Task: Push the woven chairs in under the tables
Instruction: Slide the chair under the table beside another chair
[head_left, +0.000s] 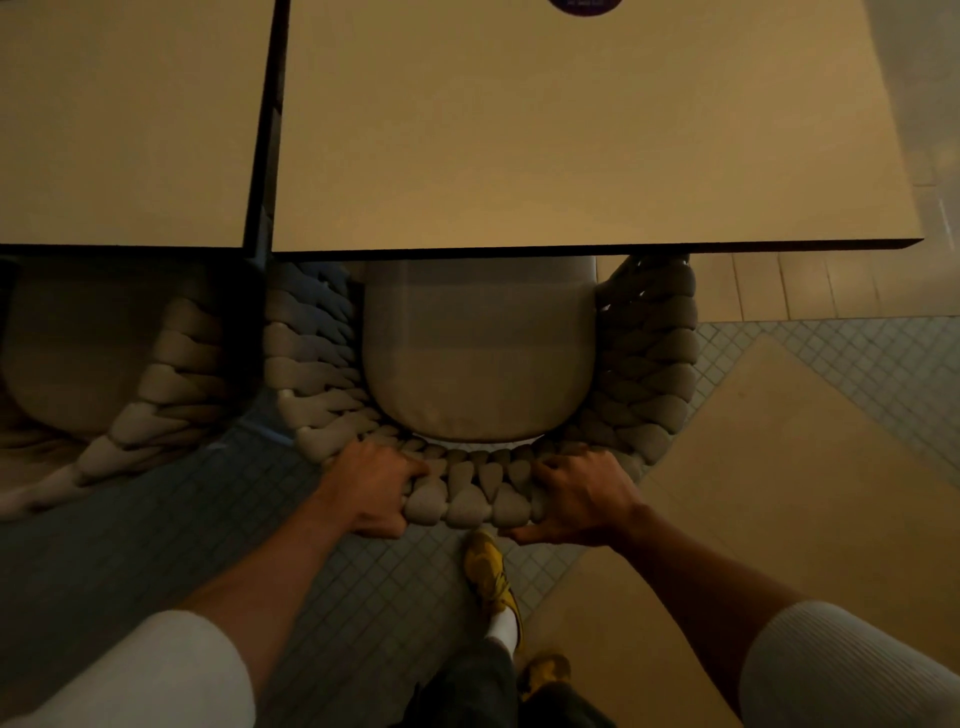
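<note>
Around the woven chair (470, 496) rim, left hand (371, 491), right hand (582, 496).

The left bench (119, 119) and right bench (571, 130) stand side by side, a narrow gap between them. A woven chair (649, 364) sits partly under the right bench, its seat cushion (478, 364) inside the curved back. A second woven chair (171, 374) lies to its left, under the left bench. A shoe (485, 566) stands on the floor (810, 364) just behind the first chair.
</note>
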